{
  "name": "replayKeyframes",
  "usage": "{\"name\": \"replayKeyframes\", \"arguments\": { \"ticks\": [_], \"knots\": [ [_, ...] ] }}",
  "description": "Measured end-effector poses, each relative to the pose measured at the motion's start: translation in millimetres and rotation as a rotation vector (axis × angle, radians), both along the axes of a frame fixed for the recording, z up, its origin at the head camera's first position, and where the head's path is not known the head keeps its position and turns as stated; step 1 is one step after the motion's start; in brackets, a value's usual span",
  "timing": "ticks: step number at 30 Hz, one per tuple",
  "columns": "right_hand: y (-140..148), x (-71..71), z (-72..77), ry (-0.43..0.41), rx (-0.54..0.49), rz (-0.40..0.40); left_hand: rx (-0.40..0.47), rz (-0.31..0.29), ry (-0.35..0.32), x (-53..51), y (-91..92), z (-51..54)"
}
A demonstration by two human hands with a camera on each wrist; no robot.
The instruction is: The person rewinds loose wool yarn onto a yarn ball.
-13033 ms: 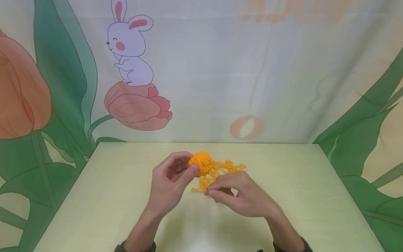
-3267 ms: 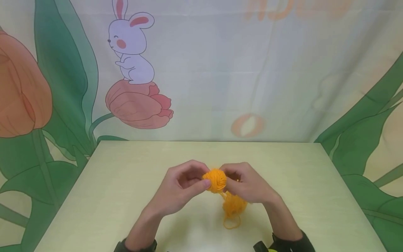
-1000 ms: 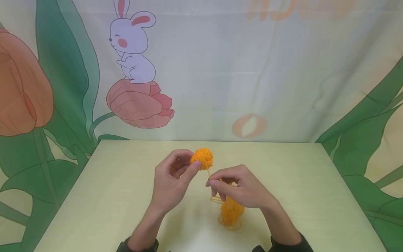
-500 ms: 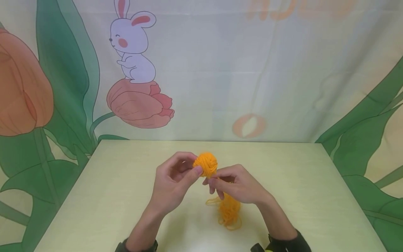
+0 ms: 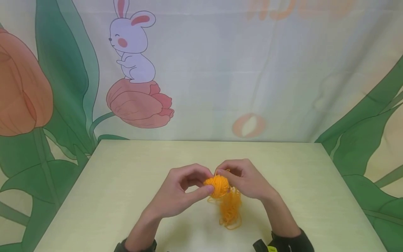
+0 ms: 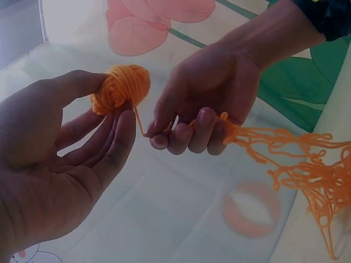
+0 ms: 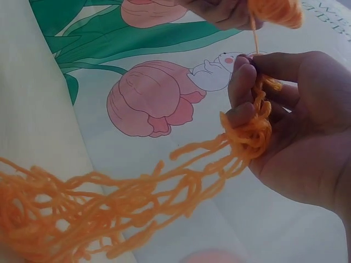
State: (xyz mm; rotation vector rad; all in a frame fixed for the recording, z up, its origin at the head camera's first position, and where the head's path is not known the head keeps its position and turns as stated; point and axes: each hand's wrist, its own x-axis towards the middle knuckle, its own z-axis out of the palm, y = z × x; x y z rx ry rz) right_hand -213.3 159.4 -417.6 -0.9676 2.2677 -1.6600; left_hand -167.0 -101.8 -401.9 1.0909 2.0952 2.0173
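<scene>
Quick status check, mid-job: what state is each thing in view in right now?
Yarn ball: wound, held up off the table.
Strand: pulled fairly straight between ball and right grip.
Loose yarn: unwound, looped and tangled, trailing from the right grip; unclear whether its end rests on the table.
Left grip: holding the ball between thumb and fingers.
Right grip: pinching the strand.
Backdrop: hanging, lightly creased.

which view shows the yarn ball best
The left wrist view: the yarn ball appears large and nearly whole, its windings clear. The head view shows it smaller; the right wrist view catches only part, blurred and cut off by the top edge.
</scene>
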Motion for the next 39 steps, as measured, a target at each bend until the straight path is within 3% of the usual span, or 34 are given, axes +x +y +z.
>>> {"name": "replayKeyframes", "arguments": {
  "ticks": [6, 11, 17, 23, 32, 39],
  "knots": [
    [5, 3.3, 5.4, 0.016, -0.058, -0.008, -0.108, 0.036, 0.012, -1.2, 1.0, -1.5],
    [7, 7.2, 10.8, 0.017, -0.082, -0.028, -0.175, 0.059, 0.077, -3.5, 2.2, -3.2],
    [8, 12.3, 14.3, 0.021, -0.115, -0.007, -0.238, 0.137, 0.138, -5.0, 3.3, -4.4],
    [8, 17.9, 18.6, 0.034, -0.131, 0.014, -0.272, 0.214, 0.153, -6.7, 2.8, -4.5],
    [7, 25.2, 24.8, 0.072, -0.152, 0.048, -0.224, 0.305, 0.141, -11.1, 1.6, -8.0],
    [3, 27.9, 26.4, 0.069, -0.157, 0.076, -0.091, 0.365, 0.066, -14.0, 0.6, -9.4]
  ]
}}
